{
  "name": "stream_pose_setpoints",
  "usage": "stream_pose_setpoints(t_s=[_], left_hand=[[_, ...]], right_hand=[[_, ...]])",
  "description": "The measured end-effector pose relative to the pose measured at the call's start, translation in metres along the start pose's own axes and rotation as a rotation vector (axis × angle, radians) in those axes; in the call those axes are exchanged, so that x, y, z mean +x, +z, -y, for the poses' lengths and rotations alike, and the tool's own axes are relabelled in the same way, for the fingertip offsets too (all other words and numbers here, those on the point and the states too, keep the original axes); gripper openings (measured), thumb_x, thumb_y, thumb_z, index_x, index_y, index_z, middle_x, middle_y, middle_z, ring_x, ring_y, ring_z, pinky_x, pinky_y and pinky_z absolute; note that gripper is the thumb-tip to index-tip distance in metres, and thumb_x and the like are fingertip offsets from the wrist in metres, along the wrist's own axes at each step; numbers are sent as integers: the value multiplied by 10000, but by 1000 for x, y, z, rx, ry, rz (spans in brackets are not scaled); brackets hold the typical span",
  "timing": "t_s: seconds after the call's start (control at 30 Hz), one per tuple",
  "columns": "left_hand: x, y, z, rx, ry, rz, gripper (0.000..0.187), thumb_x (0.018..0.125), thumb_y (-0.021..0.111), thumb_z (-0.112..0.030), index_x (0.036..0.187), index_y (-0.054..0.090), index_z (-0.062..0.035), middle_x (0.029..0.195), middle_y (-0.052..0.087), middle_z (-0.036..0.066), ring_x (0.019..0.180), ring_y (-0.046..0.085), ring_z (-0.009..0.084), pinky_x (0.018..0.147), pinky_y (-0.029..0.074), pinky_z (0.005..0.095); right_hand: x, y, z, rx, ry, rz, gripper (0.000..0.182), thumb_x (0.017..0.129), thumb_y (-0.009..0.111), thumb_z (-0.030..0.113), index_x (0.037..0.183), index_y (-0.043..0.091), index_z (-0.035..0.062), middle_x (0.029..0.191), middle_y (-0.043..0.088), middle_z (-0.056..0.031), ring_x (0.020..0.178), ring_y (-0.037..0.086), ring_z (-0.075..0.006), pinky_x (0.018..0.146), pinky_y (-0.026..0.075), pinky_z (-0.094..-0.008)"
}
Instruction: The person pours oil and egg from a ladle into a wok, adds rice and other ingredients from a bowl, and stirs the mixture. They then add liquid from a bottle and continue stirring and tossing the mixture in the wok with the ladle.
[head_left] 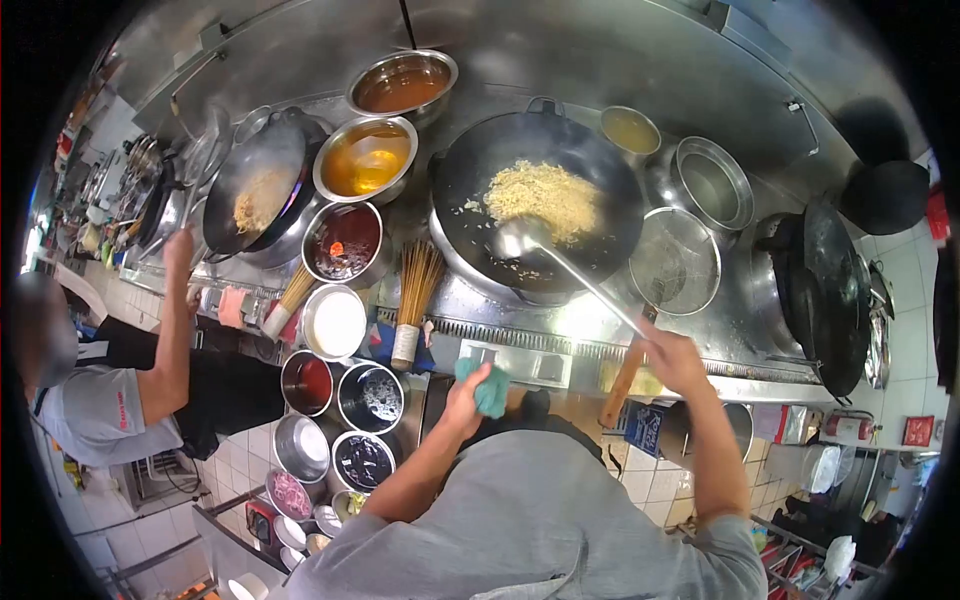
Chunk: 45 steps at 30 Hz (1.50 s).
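Observation:
My right hand (675, 358) is closed round the handle of a long metal ladle (585, 278). The ladle's bowl rests in a large black wok (470, 160), at the left front of a heap of fried rice (545, 198). My left hand (464, 400) grips a folded green cloth (490, 392) in front of the stove's edge, below the wok. Right of the wok lies a round wire strainer (675, 255), its wooden handle (622, 382) pointing down past the counter edge, just left of my right hand.
At left, a co-worker (110, 400) works over a steaming wok (285, 150). Between the woks stand bowls of amber liquid (370, 158), a pot of red sauce (345, 240), a white pot (334, 322) and a bamboo brush (415, 290). Black woks (835, 290) stand at right.

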<state>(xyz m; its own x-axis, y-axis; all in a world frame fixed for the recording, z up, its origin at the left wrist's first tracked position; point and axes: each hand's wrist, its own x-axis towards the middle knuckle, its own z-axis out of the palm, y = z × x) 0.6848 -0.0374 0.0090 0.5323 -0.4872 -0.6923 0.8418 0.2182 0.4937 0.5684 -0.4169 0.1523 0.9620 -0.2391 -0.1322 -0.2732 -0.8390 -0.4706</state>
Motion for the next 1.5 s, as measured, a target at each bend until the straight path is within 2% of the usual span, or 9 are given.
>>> stream_pose_setpoints(t_s=[0.2,0.47,0.73,0.9,1.03,1.13,1.33,1.4,1.5], left_hand=[[-5,-24,6,135,-3,35,371,997,701,-380,1191,638,-70,1019,703,65,875,693,204,730,581,387],[20,2,1,309,12,188,330,1012,689,-347,1194,637,-77,1001,699,64,856,703,195,700,599,390],[-10,48,14,184,66,-65,371,959,762,-332,1176,638,-58,970,686,57,830,683,192,679,567,366],[-45,94,41,167,185,-336,440,933,791,-350,1212,619,-56,1017,697,74,858,692,216,722,588,376],[-62,105,74,12,224,-276,447,954,764,-323,1268,594,-54,1061,694,75,903,692,224,768,590,385],[-74,142,74,-64,274,-316,451,976,740,-289,1323,571,-55,1073,693,70,926,692,231,780,588,394],[-21,139,35,-155,244,-192,588,1052,466,-623,1316,571,-108,985,702,108,733,674,269,608,573,438],[-8,158,0,-1,208,-282,650,1037,395,-700,1217,624,-120,984,703,97,775,679,269,599,559,431],[25,165,-38,56,165,-367,725,1029,337,-755,1236,618,-120,1007,699,109,791,679,288,630,583,483]], right_hand=[[-45,-94,-34,-463,-15,-184,455,958,703,193,1410,665,225,773,665,-157,689,671,-364,635,539,-474],[-21,-80,12,-160,10,9,476,969,682,192,1442,634,209,855,717,-159,746,680,-402,693,527,-499],[-15,-70,-52,7,-38,-30,461,1010,637,227,1467,599,178,818,702,-202,760,690,-428,707,542,-515],[53,-66,-133,165,74,-277,527,1023,609,209,1533,504,132,926,726,-243,854,701,-462,758,544,-530],[185,-37,-215,47,68,-451,531,1023,588,195,1523,467,67,901,722,-250,803,708,-439,726,553,-524],[238,-101,-175,744,359,-82,328,1013,584,192,1281,590,4,707,656,-150,579,661,-270,559,541,-419],[307,-137,-205,1480,312,72,272,965,596,115,1152,588,-83,696,646,-123,534,624,-221,496,496,-361],[295,-139,-205,281,214,41,482,945,583,63,1389,484,-96,871,714,-251,723,710,-378,669,563,-476],[214,-116,-217,-32,270,-246,630,978,554,116,1554,346,-27,1010,719,-317,914,706,-492,831,546,-560]])
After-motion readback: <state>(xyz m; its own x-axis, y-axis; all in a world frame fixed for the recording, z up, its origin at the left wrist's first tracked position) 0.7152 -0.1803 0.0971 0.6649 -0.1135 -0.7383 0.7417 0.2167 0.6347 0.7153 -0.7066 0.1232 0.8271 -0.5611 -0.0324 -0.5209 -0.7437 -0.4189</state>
